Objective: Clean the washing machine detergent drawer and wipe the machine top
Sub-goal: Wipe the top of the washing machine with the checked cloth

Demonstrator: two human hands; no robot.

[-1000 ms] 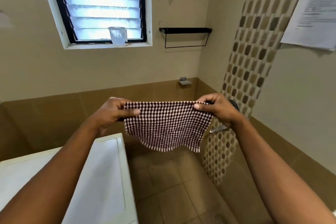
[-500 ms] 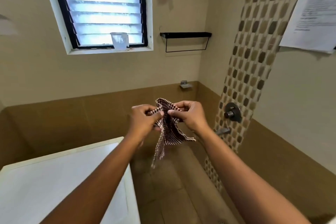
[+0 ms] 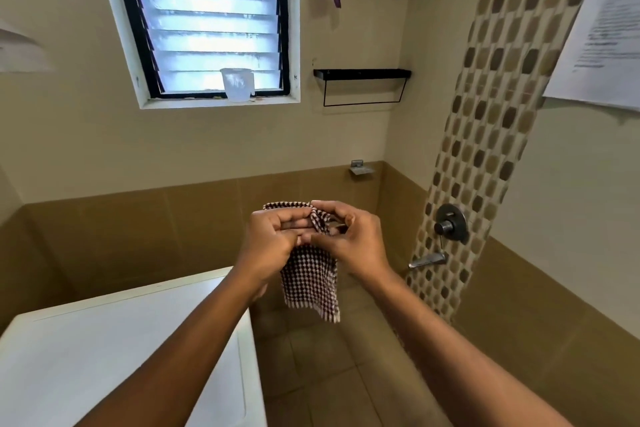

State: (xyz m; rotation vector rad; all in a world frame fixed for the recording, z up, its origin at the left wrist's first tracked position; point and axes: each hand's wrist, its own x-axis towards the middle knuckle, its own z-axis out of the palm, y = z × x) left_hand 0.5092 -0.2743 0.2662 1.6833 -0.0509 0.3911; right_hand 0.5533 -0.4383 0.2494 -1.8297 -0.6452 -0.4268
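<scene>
A brown-and-white checked cloth (image 3: 310, 279) hangs folded in the air at mid-frame, over the floor to the right of the washing machine. My left hand (image 3: 272, 239) and my right hand (image 3: 353, 241) both pinch its top edge, fingers close together. The white top of the washing machine (image 3: 114, 347) fills the lower left, under my left forearm. The detergent drawer is not in view.
A shower valve (image 3: 450, 222) and spout (image 3: 427, 258) stick out of the mosaic strip on the right wall. Two black shelves (image 3: 362, 73) hang on the back wall. A clear plastic jug (image 3: 237, 84) stands on the window sill. Brown tiled floor lies below the cloth.
The cloth was stretched wide between my hands a second ago. My hands have come together and the cloth now hangs folded in half, flatter than half a second ago.
</scene>
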